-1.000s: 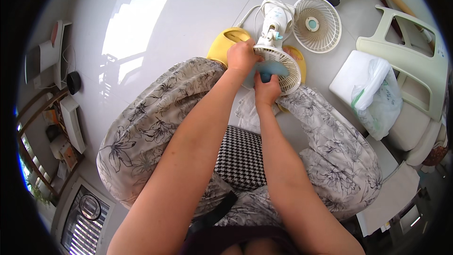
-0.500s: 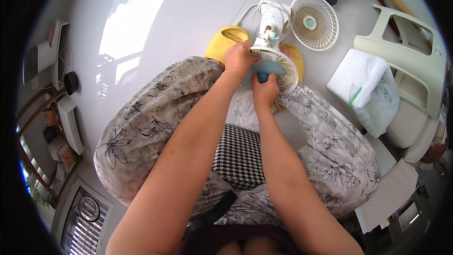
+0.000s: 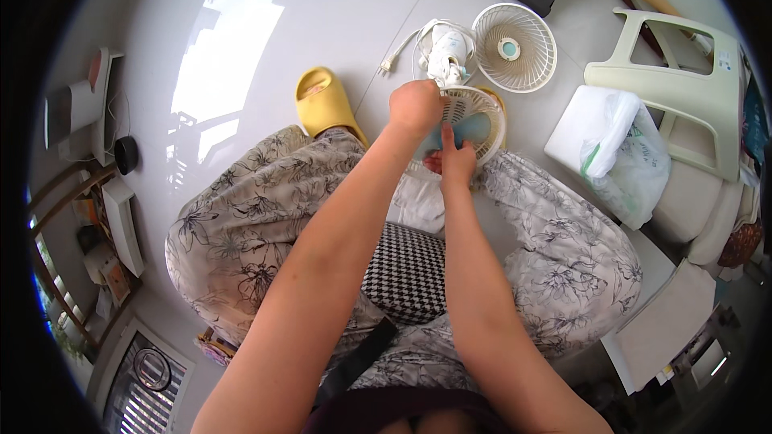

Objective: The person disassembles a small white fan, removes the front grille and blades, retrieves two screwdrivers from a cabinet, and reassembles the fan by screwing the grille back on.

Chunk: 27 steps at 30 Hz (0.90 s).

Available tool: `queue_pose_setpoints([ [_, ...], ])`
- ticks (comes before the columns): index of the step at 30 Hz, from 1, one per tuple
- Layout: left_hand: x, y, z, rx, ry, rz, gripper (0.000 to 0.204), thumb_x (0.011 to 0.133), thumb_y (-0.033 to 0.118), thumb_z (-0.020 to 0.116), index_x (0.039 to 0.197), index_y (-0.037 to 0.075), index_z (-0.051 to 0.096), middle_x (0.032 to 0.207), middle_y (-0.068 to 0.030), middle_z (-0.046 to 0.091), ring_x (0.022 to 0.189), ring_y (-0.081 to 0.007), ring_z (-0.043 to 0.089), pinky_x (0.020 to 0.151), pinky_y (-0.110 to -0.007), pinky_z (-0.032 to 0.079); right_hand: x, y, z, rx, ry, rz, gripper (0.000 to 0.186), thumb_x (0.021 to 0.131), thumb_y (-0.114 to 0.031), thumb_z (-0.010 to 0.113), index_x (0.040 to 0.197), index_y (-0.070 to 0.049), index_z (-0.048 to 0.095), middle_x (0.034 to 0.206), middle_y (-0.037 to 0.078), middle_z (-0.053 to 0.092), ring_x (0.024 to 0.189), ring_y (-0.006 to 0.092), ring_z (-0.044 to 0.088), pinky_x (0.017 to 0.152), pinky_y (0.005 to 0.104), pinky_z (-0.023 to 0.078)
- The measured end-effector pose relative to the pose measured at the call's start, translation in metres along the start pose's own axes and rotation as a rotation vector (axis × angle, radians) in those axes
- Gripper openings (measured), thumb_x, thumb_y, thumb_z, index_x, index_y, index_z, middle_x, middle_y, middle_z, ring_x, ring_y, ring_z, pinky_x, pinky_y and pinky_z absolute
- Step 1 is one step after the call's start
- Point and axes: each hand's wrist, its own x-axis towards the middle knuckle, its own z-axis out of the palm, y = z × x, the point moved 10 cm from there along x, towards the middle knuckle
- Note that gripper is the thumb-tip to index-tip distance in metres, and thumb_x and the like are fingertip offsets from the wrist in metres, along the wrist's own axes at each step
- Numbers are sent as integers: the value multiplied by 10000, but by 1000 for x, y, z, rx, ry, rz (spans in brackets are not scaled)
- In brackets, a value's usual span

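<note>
Yellow slipper shifted left. Glossy tiled floor; white fan far centre, left hand curling fingers on rim, right hand with fingers apart at blue blades. Loose grille far right; stool right.

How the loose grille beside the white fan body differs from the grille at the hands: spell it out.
The loose grille sits clear of both hands; the grille at the hands has the left hand by its edge and the right hand in front of it.
The loose grille shows a pale teal centre disc; the grille at the hands has blue blades before it.
Both are round, whitish and ribbed.
</note>
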Motion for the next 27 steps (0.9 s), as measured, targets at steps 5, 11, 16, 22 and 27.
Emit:
queue_pose_setpoints([
  [5,-5,17,-23,12,12,-23,332,781,348,631,736,19,636,715,-159,630,694,-322,617,621,-410,490,-7,-13,-8,-42,-7,37,430,812,-453,611,919,-49,509,596,59,535,432,162,527,364,255,409],
  [11,-13,28,-62,-387,15,31,474,831,449,551,721,-3,640,696,-152,635,667,-309,621,626,-388,487,7,1,-5,35,-301,289,358,827,-449,575,822,-94,528,547,29,484,393,125,439,344,225,323],
  [16,-26,-70,-65,-698,397,-302,340,875,306,539,887,-23,626,716,-98,663,642,-182,643,614,-303,488,4,3,3,177,-519,491,412,896,-491,450,803,-100,543,571,16,513,357,73,367,302,162,271],
  [22,-68,-137,-4,-495,452,-628,365,858,317,557,995,-21,570,956,-173,616,878,-290,591,738,-378,458,36,22,-1,377,-438,414,295,884,-319,529,930,-32,580,777,89,621,561,173,607,405,236,496],
  [27,-66,-133,46,-889,373,-564,442,904,373,502,1101,-23,517,1022,-115,576,894,-188,547,763,-324,455,45,26,-9,448,-429,461,299,886,-314,523,955,-28,573,811,94,620,603,182,609,448,256,505],
])
